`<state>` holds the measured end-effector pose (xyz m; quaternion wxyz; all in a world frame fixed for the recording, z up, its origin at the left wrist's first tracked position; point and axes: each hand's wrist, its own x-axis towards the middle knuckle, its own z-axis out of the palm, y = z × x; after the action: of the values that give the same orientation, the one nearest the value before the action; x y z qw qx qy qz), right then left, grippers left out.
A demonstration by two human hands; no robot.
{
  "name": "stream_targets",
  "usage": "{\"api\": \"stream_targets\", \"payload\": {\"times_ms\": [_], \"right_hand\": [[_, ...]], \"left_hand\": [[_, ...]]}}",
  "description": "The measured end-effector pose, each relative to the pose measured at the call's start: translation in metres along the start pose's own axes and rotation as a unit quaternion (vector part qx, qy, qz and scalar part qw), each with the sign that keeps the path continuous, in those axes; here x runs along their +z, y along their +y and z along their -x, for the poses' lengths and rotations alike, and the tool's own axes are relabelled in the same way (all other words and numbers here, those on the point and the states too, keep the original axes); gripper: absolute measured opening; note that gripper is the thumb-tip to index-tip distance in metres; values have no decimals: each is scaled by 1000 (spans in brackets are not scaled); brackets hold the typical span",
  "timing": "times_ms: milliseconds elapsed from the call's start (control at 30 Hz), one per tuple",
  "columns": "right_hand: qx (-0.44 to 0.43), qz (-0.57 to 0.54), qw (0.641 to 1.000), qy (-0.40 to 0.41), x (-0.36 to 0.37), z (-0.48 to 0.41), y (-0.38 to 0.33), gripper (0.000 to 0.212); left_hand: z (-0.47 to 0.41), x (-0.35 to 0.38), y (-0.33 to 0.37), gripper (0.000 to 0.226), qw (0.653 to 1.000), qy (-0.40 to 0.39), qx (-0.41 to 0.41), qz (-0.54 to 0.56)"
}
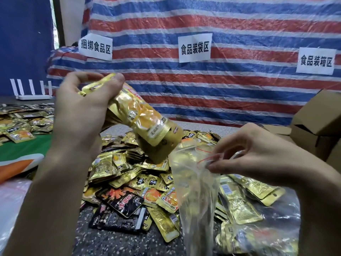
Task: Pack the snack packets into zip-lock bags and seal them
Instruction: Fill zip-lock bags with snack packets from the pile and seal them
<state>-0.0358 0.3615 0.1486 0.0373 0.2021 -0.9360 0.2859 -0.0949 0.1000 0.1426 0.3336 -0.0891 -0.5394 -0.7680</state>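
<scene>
Red, white and blue striped tarp [203, 21] hanging before me, left sign [95, 46], middle sign [195, 47] and right sign [316, 60] in white paper on it, white router [33, 97] far to my left, green mat [24, 148] below it, cardboard boxes [313, 130] at my right, speckled grey tabletop [114, 242] nearest me.

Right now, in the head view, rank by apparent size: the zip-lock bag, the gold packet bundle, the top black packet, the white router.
1. zip-lock bag and gold packet bundle, too alike to rank.
2. black packet.
3. white router, though it sits farther away.
</scene>
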Motion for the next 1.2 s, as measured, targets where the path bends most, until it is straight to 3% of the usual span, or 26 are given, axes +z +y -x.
{"api": "stream_targets", "payload": {"times_ms": [167, 500, 733, 900, 1000, 1100, 1167, 1200], "right_hand": [[-28, -21, 999, -16, 9, -3, -10, 3], [-15, 25, 999, 21, 14, -5, -17, 11], [-21, 22, 999, 44, 16, -6, -21, 19], [-27, 27, 998, 42, 15, -6, -19, 17], [-29, 23, 998, 48, 14, -5, -17, 10], [-27, 29, 997, 60, 12, -5, -14, 13], [-21, 29, 997, 74, 11, -4, -13, 17], [-19, 28, 996, 79, 10, -4, -13, 19]], "left_hand": [[19, 12, 1, 29, 995, 6, 87, -39], [45, 29, -1, 37, 959, 0, 161, -233], [49, 33, -5, 35, 946, -29, 162, -278], [56, 37, -22, 29, 876, -128, 109, -452], [57, 40, -25, 30, 849, -220, 33, -479], [56, 41, -18, 61, 809, -354, -3, -469], [57, 36, -9, 80, 756, -460, -3, -467], [58, 32, -5, 78, 724, -503, 1, -472]]}}
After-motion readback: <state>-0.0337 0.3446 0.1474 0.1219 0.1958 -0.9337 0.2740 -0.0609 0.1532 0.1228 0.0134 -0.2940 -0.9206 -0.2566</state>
